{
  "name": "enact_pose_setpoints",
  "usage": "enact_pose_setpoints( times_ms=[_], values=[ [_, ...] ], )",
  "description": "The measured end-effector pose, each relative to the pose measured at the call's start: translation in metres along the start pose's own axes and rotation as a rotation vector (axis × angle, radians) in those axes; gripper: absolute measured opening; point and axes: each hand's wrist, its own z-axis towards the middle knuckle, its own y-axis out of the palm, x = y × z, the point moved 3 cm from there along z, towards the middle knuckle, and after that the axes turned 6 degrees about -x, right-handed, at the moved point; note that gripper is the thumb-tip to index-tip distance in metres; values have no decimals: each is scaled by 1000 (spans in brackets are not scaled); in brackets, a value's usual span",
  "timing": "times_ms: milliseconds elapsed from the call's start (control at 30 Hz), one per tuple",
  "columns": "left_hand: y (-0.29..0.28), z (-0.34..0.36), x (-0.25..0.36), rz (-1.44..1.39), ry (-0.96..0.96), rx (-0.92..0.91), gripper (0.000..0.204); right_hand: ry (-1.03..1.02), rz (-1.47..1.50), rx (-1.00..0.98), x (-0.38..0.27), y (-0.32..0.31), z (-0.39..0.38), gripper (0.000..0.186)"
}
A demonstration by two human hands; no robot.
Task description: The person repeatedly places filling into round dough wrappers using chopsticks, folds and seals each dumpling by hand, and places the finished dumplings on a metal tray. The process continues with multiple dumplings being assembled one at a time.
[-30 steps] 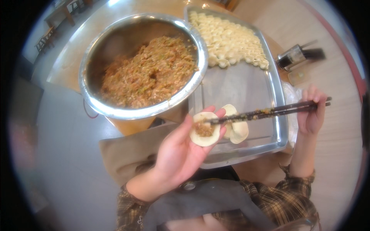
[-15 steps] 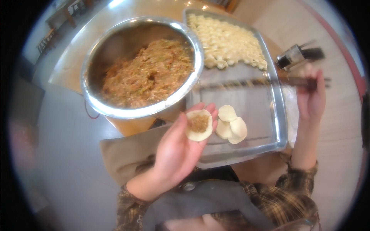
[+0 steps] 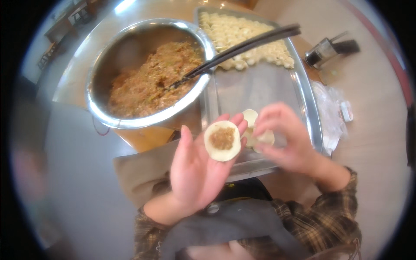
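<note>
Table (image 3: 71,82): one, smooth and shiny.
Bowl (image 3: 113,65): one, round polished metal, heaped with coarse, moist filling (image 3: 145,84).
Chopsticks (image 3: 236,51): two, dark, slender, tips in the filling.
Tray (image 3: 260,89): one, metal, bearing dense rows of small dough pieces (image 3: 242,39), too many to count.
Loose wrappers (image 3: 250,116): three thin discs visible on the tray, partly hidden.
Left hand (image 3: 195,169): open, palm up, one round filled wrapper (image 3: 219,154) lying across the fingers.
Right hand (image 3: 289,141): blurred, thumb and curved fingers apart, near the discs.
</note>
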Motion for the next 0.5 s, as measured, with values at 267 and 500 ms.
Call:
enact_pose_setpoints(
  times_ms=[267,500],
  values=[
    [6,-2,-17,109,-123,-45,81,-352,-541,266,-17,25,-27,34],
    [3,2,-21,232,-153,-58,73,-336,-488,307,-7,22,-27,25]
  ],
)
